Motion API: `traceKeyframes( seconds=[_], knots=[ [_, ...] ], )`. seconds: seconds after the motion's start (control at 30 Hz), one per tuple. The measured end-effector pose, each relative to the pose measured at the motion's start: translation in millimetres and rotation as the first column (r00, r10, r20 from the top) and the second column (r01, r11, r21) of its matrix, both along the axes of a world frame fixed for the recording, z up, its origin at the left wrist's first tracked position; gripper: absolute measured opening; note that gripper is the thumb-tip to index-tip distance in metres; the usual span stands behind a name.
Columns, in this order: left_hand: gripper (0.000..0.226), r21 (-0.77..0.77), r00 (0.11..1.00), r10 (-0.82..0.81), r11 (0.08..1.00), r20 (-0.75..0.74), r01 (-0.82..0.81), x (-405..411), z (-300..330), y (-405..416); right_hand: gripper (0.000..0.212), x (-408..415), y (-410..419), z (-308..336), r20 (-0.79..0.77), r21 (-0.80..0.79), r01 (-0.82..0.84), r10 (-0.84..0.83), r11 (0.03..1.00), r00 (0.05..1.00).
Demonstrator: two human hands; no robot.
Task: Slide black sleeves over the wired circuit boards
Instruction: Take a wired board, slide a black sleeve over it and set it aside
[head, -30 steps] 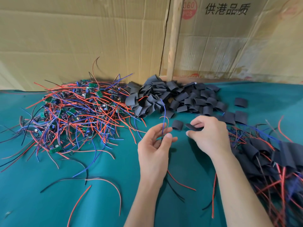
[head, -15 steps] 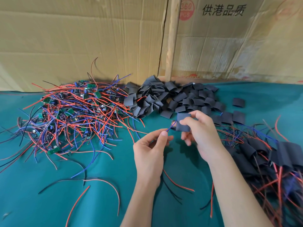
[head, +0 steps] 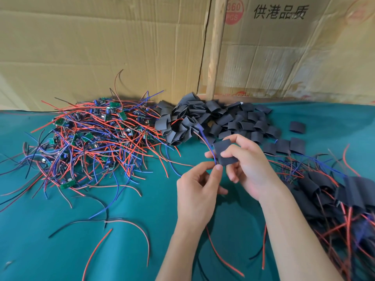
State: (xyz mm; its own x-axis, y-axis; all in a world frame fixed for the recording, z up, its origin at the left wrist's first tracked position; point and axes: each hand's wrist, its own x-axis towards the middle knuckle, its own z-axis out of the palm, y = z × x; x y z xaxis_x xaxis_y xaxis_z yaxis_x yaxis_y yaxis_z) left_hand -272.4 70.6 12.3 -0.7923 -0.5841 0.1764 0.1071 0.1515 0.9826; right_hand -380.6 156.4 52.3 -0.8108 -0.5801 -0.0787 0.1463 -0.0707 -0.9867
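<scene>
Fingers: right hand (head: 250, 169) pinches a black sleeve (head: 224, 152) between thumb and fingertips; left hand (head: 195, 191) pinches thin wires (head: 209, 146) just below the sleeve's lower edge, thumb and forefinger closed on them.
Sleeve: flat, matte black, roughly square, held above the surface at centre; a blue and a reddish wire run up past its left edge (whether they pass inside it cannot be told).
Circuit board in hand: not visible.
Surface: teal green cloth (head: 50, 250).
Room: creased cardboard sheets (head: 101, 47) stand along the back, one with a red round stamp and printed characters.
Left pile: small green boards tangled in red, blue and black wires (head: 97, 142).
Middle pile: loose black sleeves (head: 213, 120), behind the hands.
Right pile: sleeved pieces with wires (head: 345, 199), beside the right forearm.
Strays: single red and black wires near the front edge.
</scene>
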Motion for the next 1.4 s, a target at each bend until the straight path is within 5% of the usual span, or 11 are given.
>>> traceKeyframes(
  seconds=[0.23,0.37,0.53,0.77,0.97,1.27,1.4],
  knots=[
    [0.013,-0.008,1.0,-0.012,1.0,-0.002,0.012,-2,-2,-2,0.037,-8,4,-8,-0.055,0.05,0.193,-0.19,0.98,0.98],
    [0.012,0.009,1.0,-0.022,1.0,-0.003,0.022,-3,-3,-3,0.029,-9,4,-9,-0.007,0.013,0.186,-0.186,0.982,0.982],
    [0.011,0.058,1.0,-0.015,0.998,0.006,0.015,-4,-3,-2,0.033,-9,5,-8,0.075,-0.118,0.094,-0.085,0.989,0.994],
    [0.018,0.071,1.0,0.005,0.997,-0.012,-0.004,-4,-3,-3,0.038,3,-5,-12,-0.028,0.074,-0.188,0.191,0.979,0.981],
    [0.015,0.153,0.999,0.026,0.988,-0.034,-0.021,-5,-2,-5,0.043,-1,5,-8,0.063,-0.088,-0.313,0.318,0.946,0.946],
    [0.025,0.277,0.992,0.056,0.961,-0.111,-0.023,-3,4,-10,0.055,-1,11,-10,0.011,-0.159,-0.401,0.408,0.902,0.913],
    [0.029,0.193,0.997,0.055,0.98,-0.055,-0.044,-3,2,-10,0.051,-1,7,-11,-0.013,-0.107,-0.333,0.334,0.937,0.942]
  ],
)
